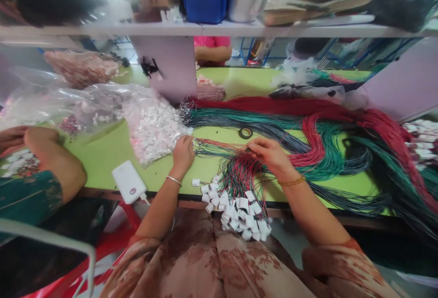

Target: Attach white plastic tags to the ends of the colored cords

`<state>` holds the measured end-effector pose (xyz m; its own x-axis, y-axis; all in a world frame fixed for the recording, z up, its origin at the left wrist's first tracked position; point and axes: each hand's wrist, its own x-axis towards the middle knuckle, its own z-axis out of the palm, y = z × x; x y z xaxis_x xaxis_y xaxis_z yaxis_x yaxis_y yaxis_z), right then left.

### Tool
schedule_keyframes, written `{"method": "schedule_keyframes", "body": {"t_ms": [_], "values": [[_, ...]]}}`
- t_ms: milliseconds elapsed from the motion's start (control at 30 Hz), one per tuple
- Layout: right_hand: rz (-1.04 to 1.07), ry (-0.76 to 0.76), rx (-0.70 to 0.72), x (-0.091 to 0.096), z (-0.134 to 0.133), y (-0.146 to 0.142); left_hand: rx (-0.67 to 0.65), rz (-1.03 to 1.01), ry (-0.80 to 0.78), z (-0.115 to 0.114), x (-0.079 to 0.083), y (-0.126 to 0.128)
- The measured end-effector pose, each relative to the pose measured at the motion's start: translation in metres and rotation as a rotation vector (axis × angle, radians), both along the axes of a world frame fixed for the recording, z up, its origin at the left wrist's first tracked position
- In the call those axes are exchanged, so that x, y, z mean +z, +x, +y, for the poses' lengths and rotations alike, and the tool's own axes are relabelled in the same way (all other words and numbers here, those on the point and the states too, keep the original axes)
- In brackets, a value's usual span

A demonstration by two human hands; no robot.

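Observation:
My left hand (184, 154) is closed, its fingertips at the edge of a clear plastic bag of small white connectors (150, 122). Whatever lies in those fingers is too small to make out. Just right of it are the metal-tipped ends of a thin strand of red and green wires (219, 145). My right hand (272, 154) pinches thin wires at the right end of that strand. Below both hands, a bunch of red, green and black wires hangs over the table's front edge, with white plug housings (241, 213) on its ends.
Long bundles of red wires (267, 105), green wires and dark wires stretch across the green table (102, 152). A roll of black tape (245, 133) lies behind my right hand. A white power bank (129, 181) is at front left. A co-worker's arm (58, 156) rests at left; a shelf (137, 28) runs above.

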<state>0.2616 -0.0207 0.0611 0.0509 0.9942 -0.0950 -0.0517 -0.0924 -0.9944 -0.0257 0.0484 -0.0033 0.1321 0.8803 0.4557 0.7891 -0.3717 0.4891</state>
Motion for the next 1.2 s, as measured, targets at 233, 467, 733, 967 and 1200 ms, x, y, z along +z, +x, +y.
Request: {"method": "schedule_keyframes", "body": {"t_ms": [233, 467, 733, 967, 1200], "values": [[-0.287, -0.092, -0.044, -0.019, -0.078, 0.08, 0.022, 0.391, -0.192, 0.003, -0.002, -0.003], [-0.778, -0.014, -0.192, -0.056, -0.114, 0.096, 0.035, 0.36, -0.208, 0.003, 0.003, -0.002], [-1.051, 0.186, 0.027, -0.068, -0.12, 0.093, 0.043, 0.02, -0.048, 0.001, 0.003, -0.007], [-1.158, 0.17, -0.166, -0.064, -0.123, 0.092, 0.053, -0.265, -0.062, 0.003, 0.005, -0.01], [-1.105, 0.128, 0.096, -0.065, -0.139, 0.099, 0.028, -0.239, -0.076, 0.001, 0.009, -0.007]]}}
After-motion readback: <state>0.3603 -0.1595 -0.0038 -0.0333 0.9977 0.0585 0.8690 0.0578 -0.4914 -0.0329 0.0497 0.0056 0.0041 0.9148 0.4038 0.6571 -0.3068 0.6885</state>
